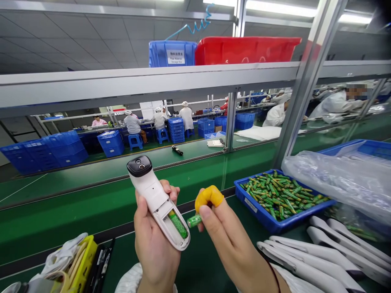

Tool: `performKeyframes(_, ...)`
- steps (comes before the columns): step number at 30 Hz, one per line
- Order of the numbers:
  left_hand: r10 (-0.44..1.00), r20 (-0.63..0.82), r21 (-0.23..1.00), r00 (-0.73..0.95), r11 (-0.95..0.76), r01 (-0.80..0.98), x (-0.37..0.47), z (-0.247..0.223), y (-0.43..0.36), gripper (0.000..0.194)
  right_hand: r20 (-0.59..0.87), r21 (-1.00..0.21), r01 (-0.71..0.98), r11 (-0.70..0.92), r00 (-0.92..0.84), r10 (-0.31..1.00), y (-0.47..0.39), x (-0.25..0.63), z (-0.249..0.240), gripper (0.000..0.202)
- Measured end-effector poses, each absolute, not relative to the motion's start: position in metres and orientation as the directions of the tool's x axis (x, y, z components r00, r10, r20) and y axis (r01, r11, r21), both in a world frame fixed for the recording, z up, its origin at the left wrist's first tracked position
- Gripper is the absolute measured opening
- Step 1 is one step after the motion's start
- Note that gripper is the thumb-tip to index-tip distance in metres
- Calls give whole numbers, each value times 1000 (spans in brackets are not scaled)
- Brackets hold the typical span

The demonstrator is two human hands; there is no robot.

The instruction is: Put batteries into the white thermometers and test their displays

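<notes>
My left hand (157, 248) is wrapped round a white handheld thermometer-like device (146, 187) with a black head and two round lenses. Its battery compartment faces me uncovered, and one green battery (178, 224) lies inside, beside a vacant slot. Just right of the device, my right hand (227, 228) pinches a second green battery (194, 221) between thumb and fingers. A yellow finger cot (209, 197) covers a fingertip of that hand. The held battery is close to the compartment's edge; whether they touch I cannot tell.
To the right stands a blue tray (259, 215) heaped with green batteries. Several white device bodies (317, 260) lie in front of it, near plastic bags (339, 175). A yellow bin (82, 264) and pens (102, 264) sit at lower left. A metal post (301, 89) rises behind the tray.
</notes>
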State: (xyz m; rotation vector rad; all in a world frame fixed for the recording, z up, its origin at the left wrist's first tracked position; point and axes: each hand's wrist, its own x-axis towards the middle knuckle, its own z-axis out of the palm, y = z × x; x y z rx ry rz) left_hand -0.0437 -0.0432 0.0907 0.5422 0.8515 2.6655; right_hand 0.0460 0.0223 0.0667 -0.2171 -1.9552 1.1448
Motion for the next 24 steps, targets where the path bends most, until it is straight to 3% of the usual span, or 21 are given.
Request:
performKeyframes(3, 407, 232, 619, -883, -762, -189, -41, 90, -43, 27, 701, -675, -324, 663, -562, 439, 17, 39, 64, 19)
performKeyframes(7, 343, 238, 619, -909, -775, -130, -42, 90, -43, 24, 826, -427, -308, 850, -516, 228, 12, 32, 65, 31)
performKeyframes(10, 283, 278, 591, -918, -804, -70, -50, 92, -44, 27, 807, -305, -301, 903, -585, 78, 10, 33, 69, 37)
performKeyframes(13, 354, 326, 590, -877, -801, -104, -57, 94, -46, 31, 759, -251, -318, 914, -651, -18, 11, 36, 72, 30)
performKeyframes(16, 497, 348, 639, -795, -746, -187, -57, 95, -48, 29, 716, -411, -330, 850, -694, 77, 12, 38, 74, 11)
performKeyframes(20, 632, 384, 656, -673, -700, -282, -50, 93, -48, 28, 500, -812, -316, 492, -810, 306, 14, 36, 74, 23)
performKeyframes(22, 648, 410, 647, -641, -702, -296, -47, 91, -47, 28, 419, -902, -349, 255, -849, 321, 14, 33, 73, 22)
performKeyframes(24, 650, 418, 641, -634, -706, -302, -46, 90, -46, 28, 386, -922, -366, 123, -862, 328, 14, 30, 72, 21)
